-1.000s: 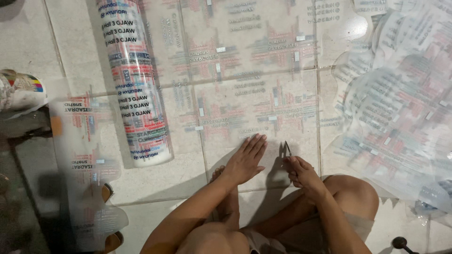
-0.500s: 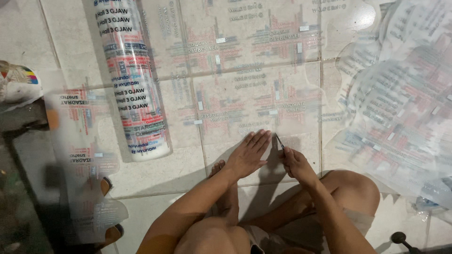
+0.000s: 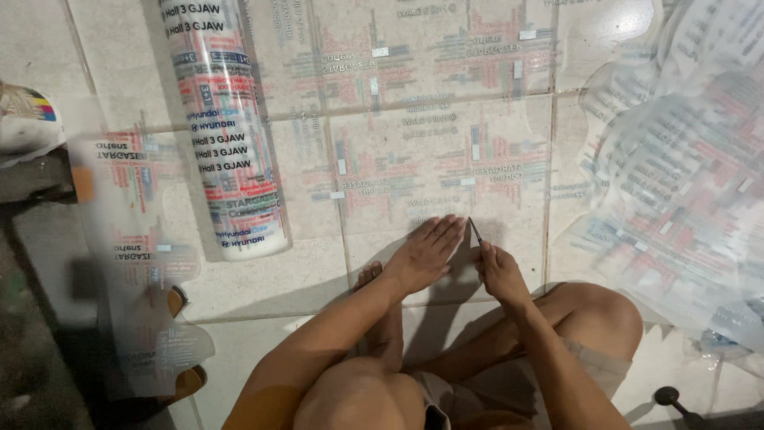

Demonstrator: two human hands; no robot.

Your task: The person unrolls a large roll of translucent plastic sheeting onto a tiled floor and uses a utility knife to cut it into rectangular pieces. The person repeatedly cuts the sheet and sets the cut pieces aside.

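Film (image 3: pixel 446 159) flat on floor (image 3: pixel 278 279); our left hand (image 3: pixel 422 255) pins it, fingers spread; right hand (image 3: pixel 497 271) grips blade (image 3: pixel 474 230). Mid-cut, we judge; next needs steady pull along line.

Left hand (image 3: pixel 426 256) lies flat, palm down, fingers (image 3: pixel 442 231) straight, close together and pointing up-right, with the left forearm running down-left from it toward the raised left knee. Right hand (image 3: pixel 498 271) sits just beside it on the right, curled in a loose fist with thumb and fingers pinched around something thin that sticks up toward the left fingertips; the wrist is bent slightly. Right forearm angles down-right past the bent right knee, and both arms are bare.
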